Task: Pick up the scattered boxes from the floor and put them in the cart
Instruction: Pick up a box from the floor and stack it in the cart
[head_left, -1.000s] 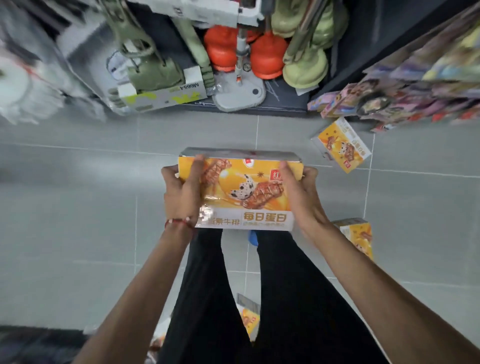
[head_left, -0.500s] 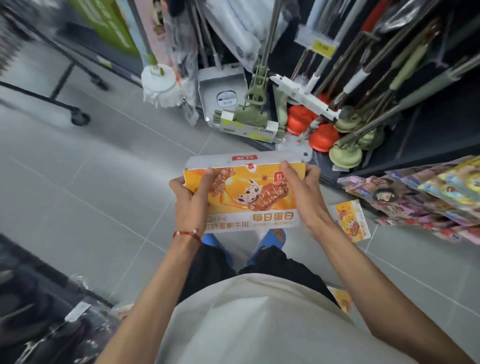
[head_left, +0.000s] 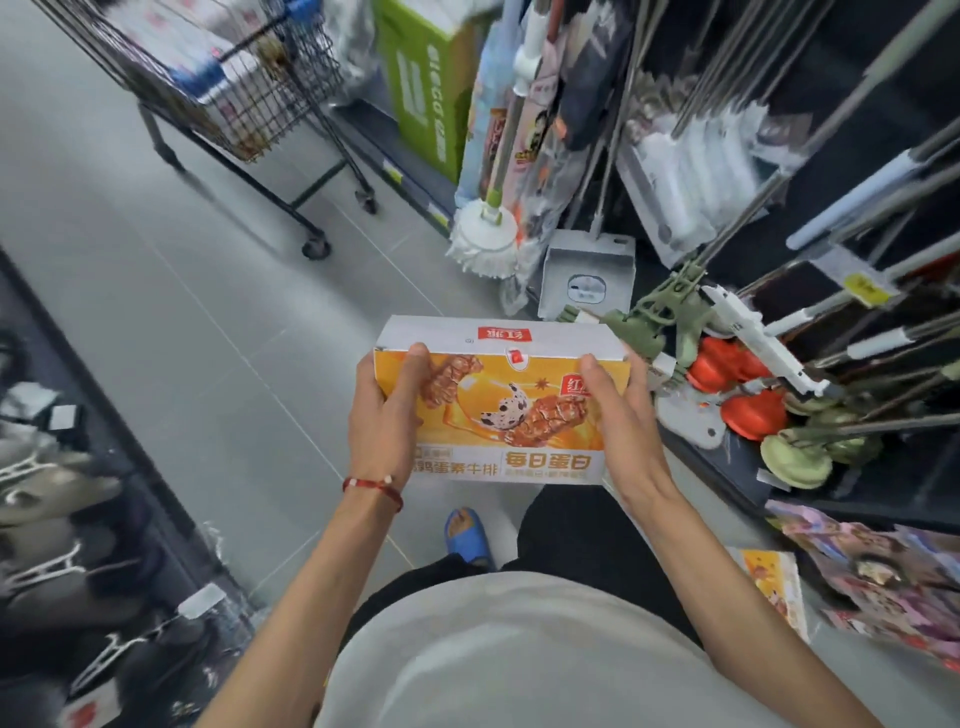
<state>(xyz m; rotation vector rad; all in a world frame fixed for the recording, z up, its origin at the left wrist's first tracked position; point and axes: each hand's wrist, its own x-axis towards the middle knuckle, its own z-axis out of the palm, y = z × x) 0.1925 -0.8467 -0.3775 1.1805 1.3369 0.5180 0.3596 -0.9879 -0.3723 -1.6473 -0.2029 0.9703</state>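
I hold a yellow-orange snack box (head_left: 504, 400) with a white top at chest height, flat side up. My left hand (head_left: 387, 415) grips its left end and my right hand (head_left: 623, 421) grips its right end. A black wire cart (head_left: 218, 88) on wheels stands at the upper left, well ahead of the box, with packages inside. Another yellow box (head_left: 774, 587) lies on the floor at the lower right, partly cut off by my arm.
Mops (head_left: 483, 239), a grey dustpan (head_left: 587, 275), orange plungers (head_left: 748, 405) and long-handled tools crowd the shelf on the right. A green carton (head_left: 426, 88) stands behind the cart. Hanging goods line the left edge. Grey tiled floor runs between me and the cart.
My view has risen and swung left from the floor to the aisle, bringing the cart into sight. The box stays held in both hands.
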